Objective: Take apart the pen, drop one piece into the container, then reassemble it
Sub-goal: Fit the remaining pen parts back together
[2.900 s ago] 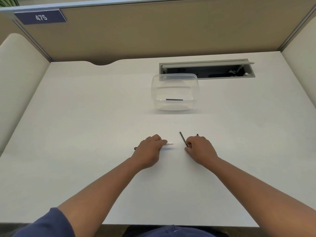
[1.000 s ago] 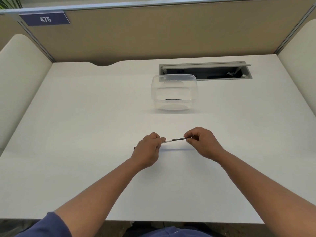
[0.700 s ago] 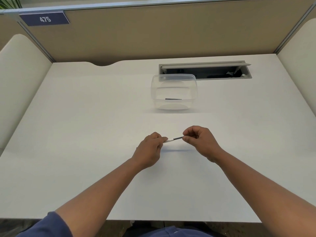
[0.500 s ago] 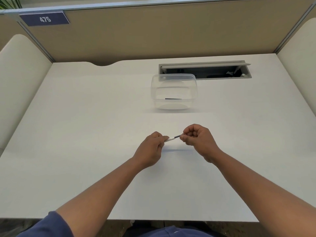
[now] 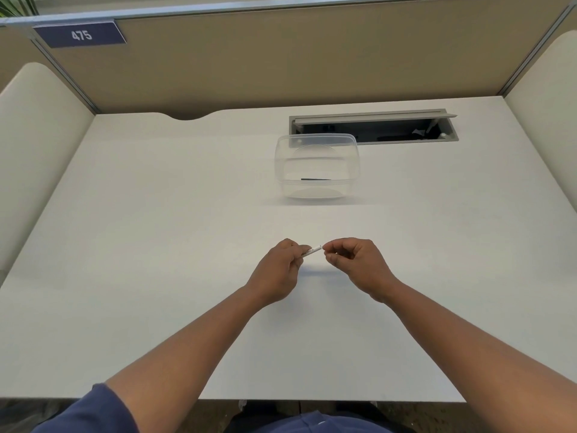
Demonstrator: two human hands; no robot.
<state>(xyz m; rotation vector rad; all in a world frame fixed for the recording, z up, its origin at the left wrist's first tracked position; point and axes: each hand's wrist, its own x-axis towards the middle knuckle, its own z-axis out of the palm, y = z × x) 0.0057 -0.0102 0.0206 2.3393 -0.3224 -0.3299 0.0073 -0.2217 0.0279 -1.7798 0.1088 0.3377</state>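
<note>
Two bare forearms reach forward from dark blue short sleeves (image 5: 93,410) over the near edge of a plain white desk (image 5: 140,276), converging toward the middle of the desktop. The left hand (image 5: 278,273) is curled, knuckles up, its thumb and forefinger pinching a slim white pen barrel (image 5: 312,252) that slants up and to the right out of the grip, held just above the surface and casting a soft shadow on it. The right hand (image 5: 356,264) meets it from the opposite side, wrist bent, fingertips (image 5: 327,250) pressed together at the barrel's exposed end; whether they clamp a further piece there cannot be told, as the fingers hide it. The remaining fingers of both hands are folded loosely into the palms.

Farther back, well apart from the hands, stands a clear rectangular plastic container (image 5: 317,142), lidless, with a thin dark pen piece (image 5: 315,179) lying flat on its bottom. Just behind the container, a grey cable hatch (image 5: 374,115) sits open in the desktop. A tan partition wall (image 5: 281,57) closes the scene, bearing a navy label reading 475 (image 5: 81,35) at upper left.
</note>
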